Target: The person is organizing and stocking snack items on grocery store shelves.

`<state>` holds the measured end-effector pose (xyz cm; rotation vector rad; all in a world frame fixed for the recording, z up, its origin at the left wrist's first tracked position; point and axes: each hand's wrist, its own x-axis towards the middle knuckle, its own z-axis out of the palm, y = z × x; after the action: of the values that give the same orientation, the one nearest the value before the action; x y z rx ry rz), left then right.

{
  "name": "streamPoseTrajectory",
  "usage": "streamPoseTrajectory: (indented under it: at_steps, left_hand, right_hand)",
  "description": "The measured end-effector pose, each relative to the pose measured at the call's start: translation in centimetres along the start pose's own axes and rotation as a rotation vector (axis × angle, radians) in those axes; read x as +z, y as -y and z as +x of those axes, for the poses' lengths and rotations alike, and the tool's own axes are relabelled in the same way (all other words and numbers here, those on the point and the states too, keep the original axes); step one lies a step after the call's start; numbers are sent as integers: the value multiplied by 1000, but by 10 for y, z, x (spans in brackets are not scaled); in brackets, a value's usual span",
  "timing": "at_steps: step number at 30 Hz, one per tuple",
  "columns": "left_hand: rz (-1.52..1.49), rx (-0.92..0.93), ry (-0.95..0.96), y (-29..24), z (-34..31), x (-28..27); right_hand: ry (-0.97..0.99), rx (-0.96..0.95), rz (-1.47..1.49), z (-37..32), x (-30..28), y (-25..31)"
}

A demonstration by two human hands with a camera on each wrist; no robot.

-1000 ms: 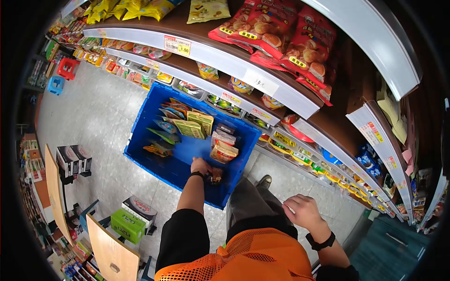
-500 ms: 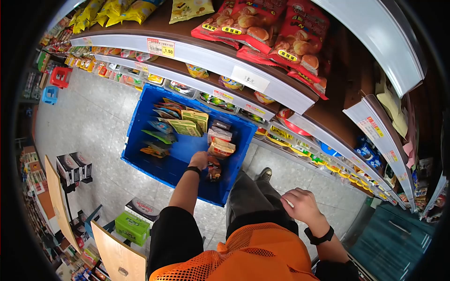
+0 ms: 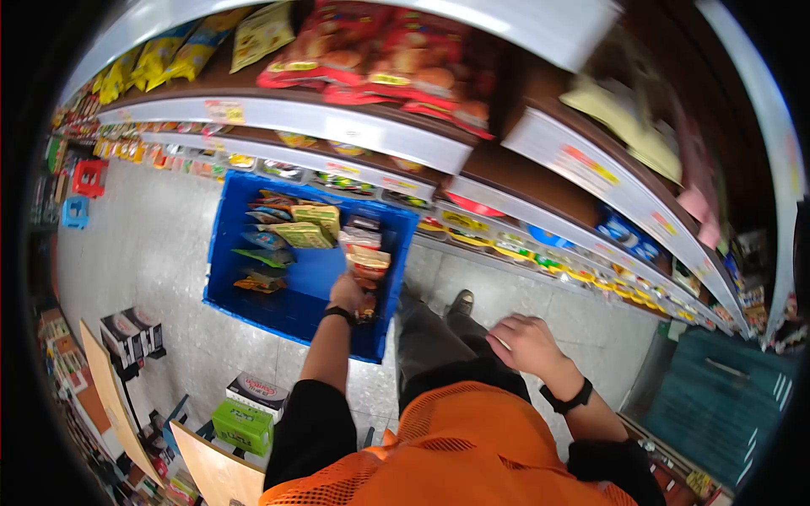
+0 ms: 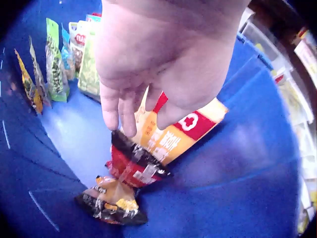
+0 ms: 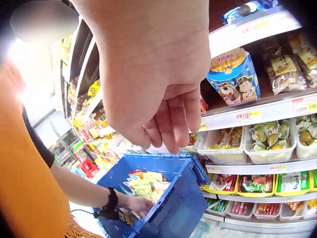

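Note:
My left hand [image 3: 346,293] reaches down inside a blue plastic crate [image 3: 308,278]. In the left wrist view, its fairly straight fingertips are right at the upper edge of a black and red snack packet [image 4: 133,168]. That packet stands by the crate's right side. Behind it, close to the thumb, is a cream and red packet [image 4: 198,125]. Green pouches [image 3: 308,234] and other snack packets [image 3: 260,281] stand along the crate's back and left. My right hand [image 3: 525,344] hangs loosely curled beside my body, holding nothing.
Store shelves [image 3: 278,118] with bagged snacks and price labels run along the crate's far side. Stacked boxes [image 3: 243,426] and wooden boards [image 3: 215,464] stand at lower left. A dark green cabinet [image 3: 709,388] is at right. Red [image 3: 89,178] and blue stools [image 3: 75,212] sit farther off.
The head view has shifted, so crate and shelves sit farther left. The black and red packet, lying lower at first, came upright beside the left hand. The right hand stays loosely curled.

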<state>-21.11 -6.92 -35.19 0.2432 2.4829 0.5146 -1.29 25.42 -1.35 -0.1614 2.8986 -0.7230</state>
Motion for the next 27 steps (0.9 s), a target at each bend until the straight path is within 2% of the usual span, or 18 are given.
streamPoseTrajectory:
  at_steps: [2, 4, 6, 8, 10, 12, 14, 16, 18, 19, 21, 24, 27]
  left_hand:
    - [3, 60, 94, -11, 6, -26]
    - [87, 253, -96, -40, -8, -50]
    - [-17, 347, 10, -121, -58, -114]
    - [-65, 507, -1, -187, -97, -144]
    - [-176, 664, 45, -265, -137, -174]
    - [-279, 846, -13, -328, -158, -181]
    - [-326, 948, -156, -377, -163, -170]
    - [-336, 980, -236, -429, -171, -164]
    - [-352, 1012, -319, -469, -174, -153]
    - [-480, 920, -317, -481, -168, -138]
    - [-655, 800, -286, -498, -149, -115]
    - [-620, 749, -249, -509, -129, -96]
    - [-525, 722, -295, -512, -126, -92]
  right_hand:
    - [-25, 0, 5, -7, -11, -4]
    - [-105, 1, -5, -16, -23, -10]
    - [-178, -28, 28, -27, -37, -21]
    - [-229, -15, 33, -42, -54, -35]
    - [-422, 45, 29, -60, -67, -53]
    - [-515, 60, 33, -77, -81, -75]
    - [-745, 132, -15, -92, -94, -98]
    - [-766, 157, -82, -103, -114, -113]
    - [-897, 199, -145, -105, -136, -123]
    - [-877, 201, -109, -105, -143, -127]
    - [-832, 171, -134, -100, -156, -139]
    - [-773, 129, -167, -90, -156, -163]
    - [-657, 139, -224, -79, -159, -177]
